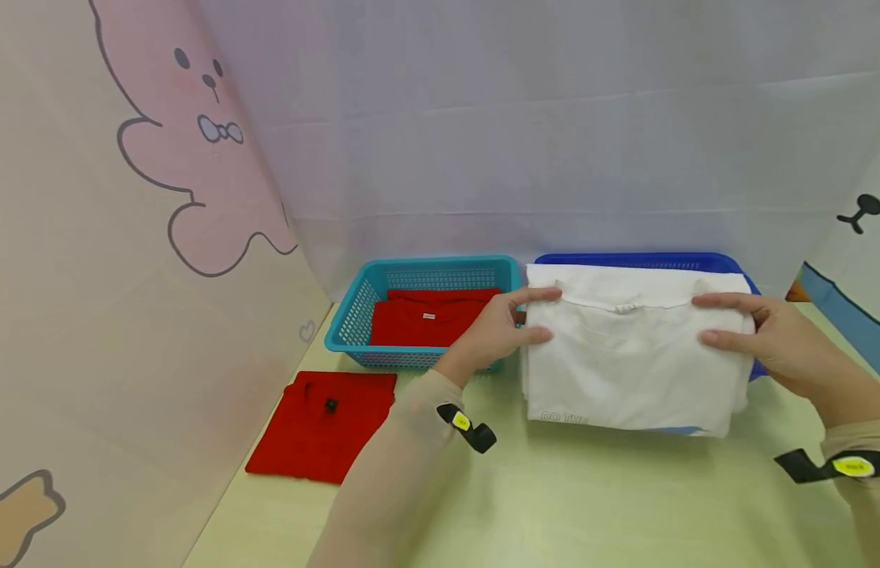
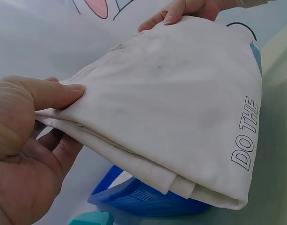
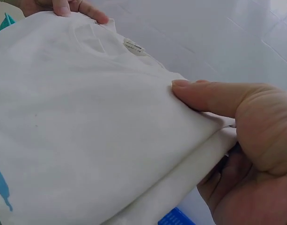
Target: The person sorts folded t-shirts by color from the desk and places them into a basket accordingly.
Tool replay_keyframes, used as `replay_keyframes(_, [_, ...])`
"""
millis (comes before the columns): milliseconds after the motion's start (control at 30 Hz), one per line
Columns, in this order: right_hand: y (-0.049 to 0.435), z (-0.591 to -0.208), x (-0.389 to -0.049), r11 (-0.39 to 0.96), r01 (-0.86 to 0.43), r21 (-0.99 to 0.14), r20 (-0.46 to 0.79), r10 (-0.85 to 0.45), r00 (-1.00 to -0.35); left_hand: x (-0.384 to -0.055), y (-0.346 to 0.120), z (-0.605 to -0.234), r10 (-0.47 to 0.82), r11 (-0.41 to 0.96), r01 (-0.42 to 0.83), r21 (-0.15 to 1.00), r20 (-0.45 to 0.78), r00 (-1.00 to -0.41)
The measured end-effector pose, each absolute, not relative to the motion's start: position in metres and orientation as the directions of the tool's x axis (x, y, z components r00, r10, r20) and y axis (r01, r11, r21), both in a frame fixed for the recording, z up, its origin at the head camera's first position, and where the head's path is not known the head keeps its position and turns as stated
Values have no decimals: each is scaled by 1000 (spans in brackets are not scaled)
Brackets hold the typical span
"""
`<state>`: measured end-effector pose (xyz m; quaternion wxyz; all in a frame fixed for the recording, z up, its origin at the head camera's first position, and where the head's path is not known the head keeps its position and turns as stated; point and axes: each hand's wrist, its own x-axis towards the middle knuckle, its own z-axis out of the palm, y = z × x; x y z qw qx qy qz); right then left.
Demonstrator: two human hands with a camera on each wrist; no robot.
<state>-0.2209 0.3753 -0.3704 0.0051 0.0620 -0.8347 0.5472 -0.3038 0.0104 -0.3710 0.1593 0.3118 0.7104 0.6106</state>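
A folded white T-shirt point(image 1: 632, 363) hangs between both hands, in front of and over the blue basket point(image 1: 635, 259). My left hand point(image 1: 497, 327) pinches its left side near the collar, thumb on top and fingers beneath, as the left wrist view shows. On the opposite side my right hand point(image 1: 788, 339) pinches the cloth the same way. Outlined letters, "DO THE" point(image 2: 245, 133), run near the lower edge beside a patch of blue print. A small neck label point(image 3: 134, 47) shows at the collar. The shirt hides most of the blue basket.
Left of the blue basket stands a teal basket point(image 1: 348, 335) with folded red shirts point(image 1: 419, 323) inside. Another folded red shirt point(image 1: 326, 426) lies on the pale green table point(image 1: 589, 505) at the left. A white curtain point(image 1: 553, 142) hangs behind the baskets.
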Motion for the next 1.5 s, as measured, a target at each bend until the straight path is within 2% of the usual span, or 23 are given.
replay_keyframes(333, [403,-358,-255,465,-47,-884,18,-66,-998,-344,43,-366,625,86,220,972,119,-771])
replay_keyframes(567, [411,-352,-271,586,15,-810,-43,-35,-998,-359,63,-365,549,175,231,957,100,-830])
replay_keyframes(933, [421,-364,-294,556,19,-831,-43,-31,-999,-376,85,-382,457,287,182,940,33,-889])
replay_keyframes(1500, [423,-370,-312,565,14,-825,-29,-17,-999,-386,95,-394,378,323,229,918,97,-921])
